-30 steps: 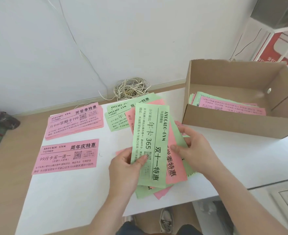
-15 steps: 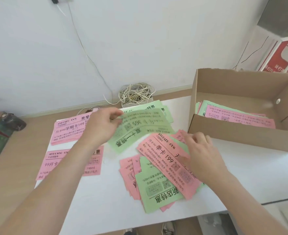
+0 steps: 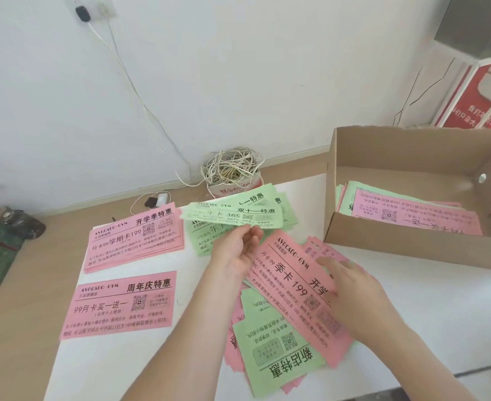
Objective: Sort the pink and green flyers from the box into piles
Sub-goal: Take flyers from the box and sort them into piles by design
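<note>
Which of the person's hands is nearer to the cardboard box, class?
The right hand. It rests on the mixed flyers near the front left corner of the cardboard box; the left hand is farther left, pinching a green flyer over the green pile.

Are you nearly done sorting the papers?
No. Done: a far pink pile, a near pink pile, a green pile. In hand: the left hand holds a green flyer over the green pile; the right hand rests on the mixed heap. Left: that heap and the flyers in the box.
</note>
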Action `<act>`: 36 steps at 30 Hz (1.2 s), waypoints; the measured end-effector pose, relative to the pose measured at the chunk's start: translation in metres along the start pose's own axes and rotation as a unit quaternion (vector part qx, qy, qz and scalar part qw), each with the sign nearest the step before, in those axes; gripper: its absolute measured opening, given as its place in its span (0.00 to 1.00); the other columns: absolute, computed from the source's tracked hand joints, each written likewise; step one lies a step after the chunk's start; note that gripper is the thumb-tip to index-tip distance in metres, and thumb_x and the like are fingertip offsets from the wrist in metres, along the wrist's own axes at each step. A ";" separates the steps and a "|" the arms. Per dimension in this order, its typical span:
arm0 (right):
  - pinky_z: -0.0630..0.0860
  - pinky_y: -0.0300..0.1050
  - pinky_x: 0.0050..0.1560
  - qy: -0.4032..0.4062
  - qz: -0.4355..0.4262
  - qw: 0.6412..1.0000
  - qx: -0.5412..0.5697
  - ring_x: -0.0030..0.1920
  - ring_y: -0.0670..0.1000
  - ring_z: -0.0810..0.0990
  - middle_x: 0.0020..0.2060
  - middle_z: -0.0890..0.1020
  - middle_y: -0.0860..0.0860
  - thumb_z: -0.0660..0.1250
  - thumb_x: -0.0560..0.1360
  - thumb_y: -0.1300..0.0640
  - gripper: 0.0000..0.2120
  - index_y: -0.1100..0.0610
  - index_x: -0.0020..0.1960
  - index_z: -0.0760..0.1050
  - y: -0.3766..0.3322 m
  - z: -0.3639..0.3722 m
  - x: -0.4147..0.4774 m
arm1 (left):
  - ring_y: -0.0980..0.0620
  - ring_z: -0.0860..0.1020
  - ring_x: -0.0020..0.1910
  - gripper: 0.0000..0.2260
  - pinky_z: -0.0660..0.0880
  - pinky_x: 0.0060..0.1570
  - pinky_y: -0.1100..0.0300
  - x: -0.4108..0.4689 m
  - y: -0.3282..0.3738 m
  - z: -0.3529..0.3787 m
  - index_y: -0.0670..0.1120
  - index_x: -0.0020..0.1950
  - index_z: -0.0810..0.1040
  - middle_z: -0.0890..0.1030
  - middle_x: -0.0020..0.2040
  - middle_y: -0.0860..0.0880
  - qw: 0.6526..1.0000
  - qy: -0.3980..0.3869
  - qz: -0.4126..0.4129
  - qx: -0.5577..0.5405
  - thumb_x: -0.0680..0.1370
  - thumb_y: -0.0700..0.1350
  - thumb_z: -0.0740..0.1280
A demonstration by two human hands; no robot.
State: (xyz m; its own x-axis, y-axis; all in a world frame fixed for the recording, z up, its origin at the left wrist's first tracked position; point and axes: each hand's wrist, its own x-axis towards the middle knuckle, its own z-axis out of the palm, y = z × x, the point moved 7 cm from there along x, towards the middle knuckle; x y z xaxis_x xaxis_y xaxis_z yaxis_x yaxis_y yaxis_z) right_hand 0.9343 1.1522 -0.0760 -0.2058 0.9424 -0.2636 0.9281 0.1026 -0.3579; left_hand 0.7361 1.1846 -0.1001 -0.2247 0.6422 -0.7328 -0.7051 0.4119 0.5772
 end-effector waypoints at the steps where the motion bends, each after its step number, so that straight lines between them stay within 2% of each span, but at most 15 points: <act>1: 0.70 0.43 0.57 0.008 0.003 1.000 0.006 0.62 0.50 0.73 0.61 0.75 0.47 0.62 0.75 0.60 0.27 0.46 0.72 0.63 0.003 -0.001 0.000 | 0.51 0.81 0.32 0.06 0.78 0.27 0.66 0.001 -0.002 0.004 0.34 0.53 0.76 0.82 0.38 0.41 1.000 0.000 -0.004 -0.002 0.78 0.34 0.64; 4: 0.71 0.42 0.54 0.026 0.001 1.000 0.015 0.59 0.49 0.75 0.59 0.77 0.46 0.61 0.75 0.60 0.24 0.46 0.70 0.67 0.009 -0.001 0.001 | 0.47 0.83 0.38 0.06 0.80 0.34 0.62 0.009 -0.004 0.010 0.34 0.54 0.75 0.83 0.45 0.39 1.000 0.007 -0.013 -0.005 0.79 0.35 0.64; 7: 0.71 0.43 0.50 0.035 0.009 0.999 0.029 0.55 0.50 0.76 0.56 0.78 0.46 0.60 0.76 0.60 0.21 0.47 0.67 0.71 0.015 0.000 0.001 | 0.46 0.83 0.35 0.05 0.80 0.30 0.62 0.006 -0.004 0.012 0.35 0.52 0.76 0.84 0.43 0.38 0.999 -0.010 -0.033 -0.002 0.78 0.35 0.65; 10: 0.71 0.43 0.44 0.041 0.018 0.997 0.060 0.49 0.51 0.77 0.49 0.81 0.44 0.62 0.74 0.60 0.15 0.46 0.57 0.77 0.022 -0.007 -0.001 | 0.51 0.80 0.31 0.07 0.76 0.27 0.65 -0.002 0.004 0.005 0.35 0.53 0.77 0.84 0.43 0.40 0.991 -0.014 0.011 0.133 0.76 0.35 0.67; 11: 0.72 0.43 0.43 0.040 0.020 0.996 0.072 0.47 0.51 0.77 0.46 0.82 0.44 0.62 0.74 0.61 0.14 0.46 0.54 0.78 0.025 -0.011 -0.001 | 0.52 0.79 0.35 0.09 0.77 0.31 0.63 -0.006 0.010 -0.001 0.38 0.55 0.78 0.84 0.45 0.43 0.969 -0.002 0.071 0.235 0.76 0.36 0.69; 13: 0.73 0.44 0.42 0.028 0.012 0.996 0.085 0.45 0.51 0.77 0.43 0.82 0.44 0.62 0.73 0.62 0.14 0.46 0.51 0.79 0.028 -0.017 -0.002 | 0.55 0.77 0.48 0.14 0.75 0.46 0.59 -0.021 0.023 -0.004 0.47 0.59 0.78 0.80 0.54 0.52 0.872 0.002 0.206 0.444 0.74 0.41 0.72; 14: 0.74 0.45 0.42 0.021 0.005 0.996 0.090 0.45 0.51 0.77 0.43 0.83 0.44 0.62 0.74 0.62 0.14 0.47 0.51 0.79 0.028 -0.019 -0.002 | 0.57 0.75 0.53 0.18 0.74 0.49 0.60 -0.028 0.023 -0.002 0.51 0.62 0.76 0.77 0.57 0.56 0.830 -0.026 0.239 0.504 0.73 0.43 0.73; 15: 0.75 0.45 0.42 0.016 -0.004 0.995 0.099 0.45 0.51 0.78 0.43 0.83 0.44 0.61 0.74 0.63 0.13 0.47 0.51 0.78 0.027 -0.022 -0.002 | 0.57 0.75 0.55 0.21 0.74 0.46 0.64 -0.032 0.018 0.000 0.52 0.64 0.74 0.77 0.57 0.57 0.811 -0.058 0.239 0.531 0.73 0.43 0.74; 17: 0.75 0.45 0.42 0.014 -0.020 0.992 0.126 0.44 0.49 0.78 0.42 0.83 0.43 0.62 0.75 0.63 0.13 0.46 0.49 0.78 0.024 -0.027 -0.001 | 0.59 0.81 0.47 0.20 0.77 0.37 0.66 -0.035 0.011 -0.004 0.50 0.62 0.75 0.82 0.50 0.55 0.817 -0.094 0.207 0.530 0.72 0.40 0.74; 20: 0.73 0.37 0.36 0.005 -0.034 0.981 0.190 0.40 0.40 0.79 0.38 0.83 0.38 0.64 0.76 0.61 0.17 0.37 0.48 0.77 0.022 -0.032 0.001 | 0.56 0.84 0.39 0.09 0.80 0.47 0.52 -0.036 0.015 -0.016 0.48 0.49 0.81 0.85 0.40 0.52 0.817 -0.050 0.224 0.529 0.72 0.40 0.75; 22: 0.73 0.37 0.36 -0.020 -0.015 0.970 0.243 0.40 0.39 0.80 0.38 0.83 0.38 0.65 0.76 0.60 0.19 0.34 0.47 0.74 0.027 -0.033 0.001 | 0.53 0.84 0.39 0.04 0.80 0.50 0.50 -0.039 0.020 -0.026 0.47 0.43 0.83 0.85 0.38 0.52 0.840 -0.031 0.237 0.487 0.71 0.40 0.75; 24: 0.74 0.36 0.37 -0.041 0.003 0.957 0.288 0.39 0.38 0.81 0.40 0.84 0.39 0.68 0.74 0.63 0.19 0.37 0.50 0.76 0.034 -0.034 -0.001 | 0.51 0.84 0.39 0.03 0.80 0.49 0.52 -0.041 0.023 -0.036 0.46 0.41 0.82 0.85 0.38 0.51 0.860 -0.016 0.245 0.447 0.71 0.39 0.75; 28: 0.70 0.30 0.31 -0.038 0.020 0.934 0.355 0.36 0.42 0.83 0.37 0.86 0.45 0.70 0.73 0.67 0.11 0.52 0.49 0.80 0.042 -0.036 -0.006 | 0.49 0.84 0.39 0.02 0.80 0.48 0.51 -0.046 0.022 -0.053 0.44 0.42 0.81 0.85 0.37 0.49 0.876 0.004 0.252 0.411 0.73 0.39 0.74; 33: 0.79 0.48 0.43 0.002 0.029 0.939 0.342 0.39 0.50 0.85 0.35 0.86 0.49 0.73 0.72 0.62 0.05 0.53 0.43 0.81 0.038 -0.031 -0.003 | 0.48 0.84 0.38 0.04 0.80 0.45 0.47 -0.050 0.016 -0.068 0.44 0.43 0.80 0.85 0.37 0.49 0.858 0.009 0.273 0.436 0.76 0.43 0.70; 36: 0.79 0.41 0.45 -0.055 0.002 0.929 0.365 0.41 0.47 0.85 0.38 0.86 0.47 0.73 0.72 0.63 0.07 0.52 0.47 0.82 0.025 -0.029 -0.003 | 0.42 0.82 0.37 0.09 0.77 0.39 0.50 -0.056 0.025 -0.079 0.42 0.39 0.79 0.84 0.34 0.47 0.838 0.048 0.318 0.441 0.77 0.45 0.69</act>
State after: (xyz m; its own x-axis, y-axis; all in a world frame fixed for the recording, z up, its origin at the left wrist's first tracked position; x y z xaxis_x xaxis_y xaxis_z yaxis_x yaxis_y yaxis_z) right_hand 0.9677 1.1609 -0.0580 -0.2702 0.9004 -0.3410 0.4796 -0.1812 -0.8585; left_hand 0.6783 1.1082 -0.0735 -0.4498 0.8753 -0.1776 0.3398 0.3516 0.8723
